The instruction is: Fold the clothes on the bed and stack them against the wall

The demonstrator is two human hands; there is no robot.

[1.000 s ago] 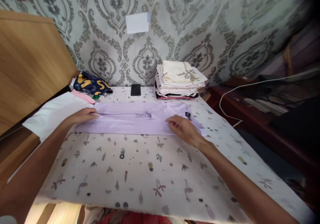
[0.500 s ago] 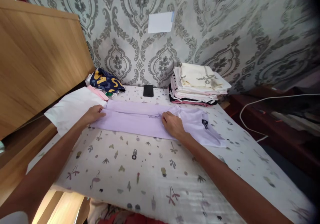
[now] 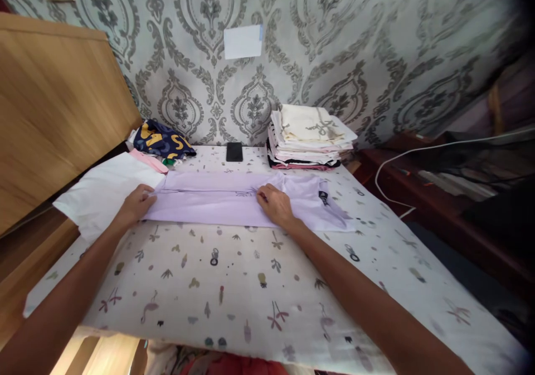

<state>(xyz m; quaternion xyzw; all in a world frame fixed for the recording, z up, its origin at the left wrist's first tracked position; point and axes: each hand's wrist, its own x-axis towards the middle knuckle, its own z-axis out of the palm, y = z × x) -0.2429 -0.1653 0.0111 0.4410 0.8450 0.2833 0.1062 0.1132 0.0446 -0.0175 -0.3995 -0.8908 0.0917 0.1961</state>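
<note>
A lavender T-shirt (image 3: 200, 209) lies stretched sideways across the patterned sheet, its long sides folded in to a strip with a seam along the middle. At its left end, my left hand (image 3: 137, 204) is closed with the thumb and fingers pinching the cloth edge. My right hand (image 3: 276, 204) pinches the cloth near the middle, beside some small dark lettering. To the right of that hand the shirt is looser, with a dark label patch (image 3: 323, 198) near its end. Part of a white garment (image 3: 104, 188) lies beside and behind my left hand.
A stack of folded clothes (image 3: 311, 138) stands by the wall at back right. A black phone (image 3: 234, 152) lies at the back. Crumpled dark-blue patterned cloth (image 3: 161, 139) sits back left, near a wooden panel (image 3: 58, 96). A white cable (image 3: 384, 166) hangs at the right.
The view has swung slightly right, so everything appears further left. Both hands keep their hold on the lavender T-shirt, with little movement along it.
</note>
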